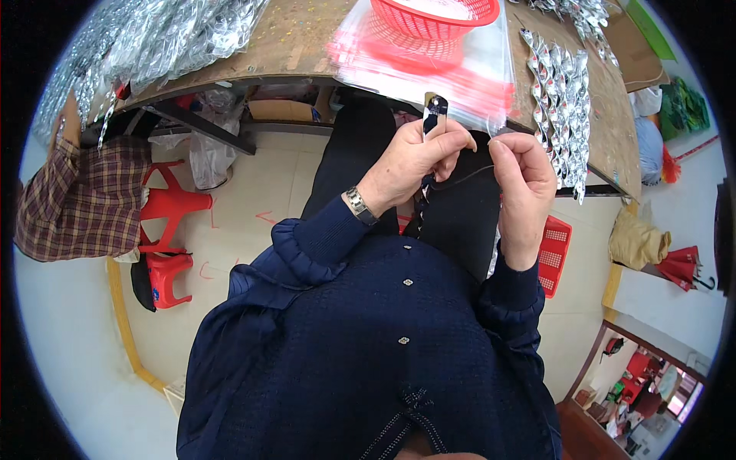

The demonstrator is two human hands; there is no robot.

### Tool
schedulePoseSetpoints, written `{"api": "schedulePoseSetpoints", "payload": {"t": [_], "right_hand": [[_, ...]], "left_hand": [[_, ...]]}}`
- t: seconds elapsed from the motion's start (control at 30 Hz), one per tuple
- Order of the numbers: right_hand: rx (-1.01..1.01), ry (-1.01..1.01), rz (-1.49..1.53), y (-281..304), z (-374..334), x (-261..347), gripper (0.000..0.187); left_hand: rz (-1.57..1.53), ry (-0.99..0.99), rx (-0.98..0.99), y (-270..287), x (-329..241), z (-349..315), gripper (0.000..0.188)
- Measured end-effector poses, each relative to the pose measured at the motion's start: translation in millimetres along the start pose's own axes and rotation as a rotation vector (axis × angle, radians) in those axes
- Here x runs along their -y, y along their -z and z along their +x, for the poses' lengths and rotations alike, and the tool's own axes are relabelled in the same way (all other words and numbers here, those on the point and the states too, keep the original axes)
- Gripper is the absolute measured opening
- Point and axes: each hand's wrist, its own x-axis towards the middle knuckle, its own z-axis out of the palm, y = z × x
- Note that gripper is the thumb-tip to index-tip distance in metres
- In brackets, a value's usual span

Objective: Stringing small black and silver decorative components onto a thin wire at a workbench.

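Note:
My left hand (418, 161) is closed around a shiny silver strip (435, 115) with a small hole near its rounded upper end. Below the fingers, a twisted length of it seems to hang down over my dark trousers. A thin dark cord (468, 179) curves from beneath my left hand toward my right hand (526, 180). The right thumb and forefinger are pinched together on a fine thread, partly hidden by the fingertips. Both hands are raised over my lap, just before the table edge, with a small gap between them.
Clear plastic bags (460, 100) with red edges lie at the table edge, under a red basket (433, 24). Twisted silver strips (563, 107) hang off the right side; more are heaped at left (184, 38). A person in a plaid sleeve (84, 192) works beside red stools (170, 207). A red crate (555, 253) stands at right.

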Motion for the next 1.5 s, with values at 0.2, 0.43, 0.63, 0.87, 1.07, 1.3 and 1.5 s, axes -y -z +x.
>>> {"api": "schedulePoseSetpoints", "payload": {"t": [0.2,0.43,0.63,0.87,1.07,1.3,1.5], "right_hand": [[0.018,0.053,-0.029,-4,-3,2,0.003],[0.016,0.049,-0.018,-8,-5,6,0.003],[0.020,0.032,-0.010,-11,-5,7,0.003],[0.048,-0.051,0.083,-9,-3,14,0.004],[0.053,-0.046,0.085,-8,-2,12,0.005],[0.074,-0.037,0.114,-10,-2,11,0.005],[0.092,-0.044,0.146,-11,-3,13,0.004]], "left_hand": [[-0.007,-0.039,-0.049,-2,3,3,0.023],[-0.244,-0.158,0.050,0,6,3,0.054],[-0.126,-0.155,-0.022,-3,4,1,0.049],[0.032,-0.211,-0.015,-6,-3,0,0.040],[0.042,-0.194,0.015,-6,1,0,0.038],[0.033,-0.175,0.030,-6,5,0,0.038],[0.047,-0.176,0.040,-6,7,-1,0.037]]}}
